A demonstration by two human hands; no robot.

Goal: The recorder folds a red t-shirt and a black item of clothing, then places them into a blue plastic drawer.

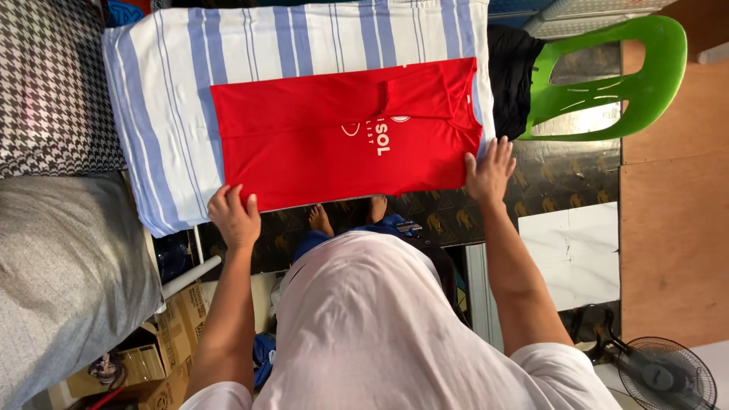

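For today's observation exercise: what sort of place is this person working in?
Probably a home room: a striped cloth-covered surface holds a red shirt, with a green plastic chair, cardboard boxes and a floor fan nearby.
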